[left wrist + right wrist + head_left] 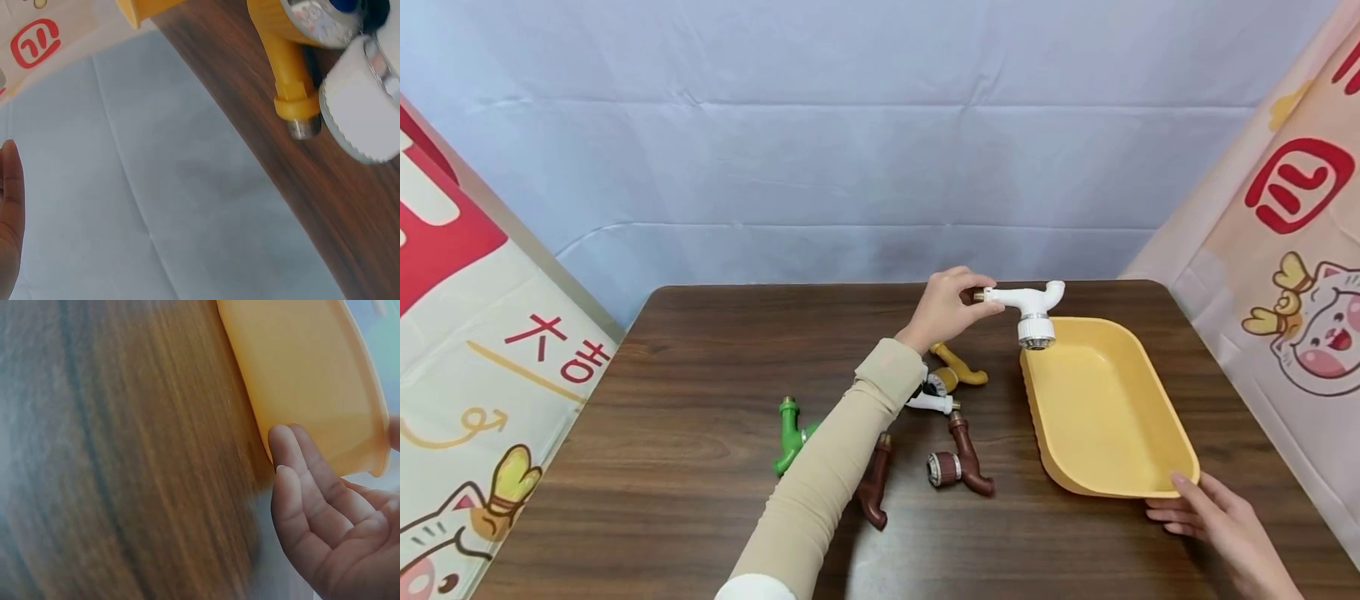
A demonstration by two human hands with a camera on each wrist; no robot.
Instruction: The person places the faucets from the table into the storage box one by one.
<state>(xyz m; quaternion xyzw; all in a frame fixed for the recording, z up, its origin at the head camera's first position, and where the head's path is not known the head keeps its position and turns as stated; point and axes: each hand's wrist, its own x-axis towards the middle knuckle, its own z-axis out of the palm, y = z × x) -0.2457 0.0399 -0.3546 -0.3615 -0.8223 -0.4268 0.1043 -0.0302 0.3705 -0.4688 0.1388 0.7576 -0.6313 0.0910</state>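
Note:
My left hand (947,307) pinches a white faucet (1022,297) by its brass-threaded end. The faucet hangs over the far left corner of the yellow tray (1101,408), its ribbed knob pointing down. At the tray's near right corner, my right hand (1225,525) holds the rim, thumb on top and fingers beneath. The right wrist view shows those fingers (312,494) against the tray's outside. Only a sliver of the left hand (9,219) appears in the left wrist view, and the held faucet is out of sight there.
Left of the tray lie a yellow faucet (958,367), another white faucet (934,402), two brown faucets, one with a ribbed knob (968,458), one partly behind the sleeve (875,483), and a green faucet (788,437). A pale cloth (850,167) hangs behind the wooden table (700,358).

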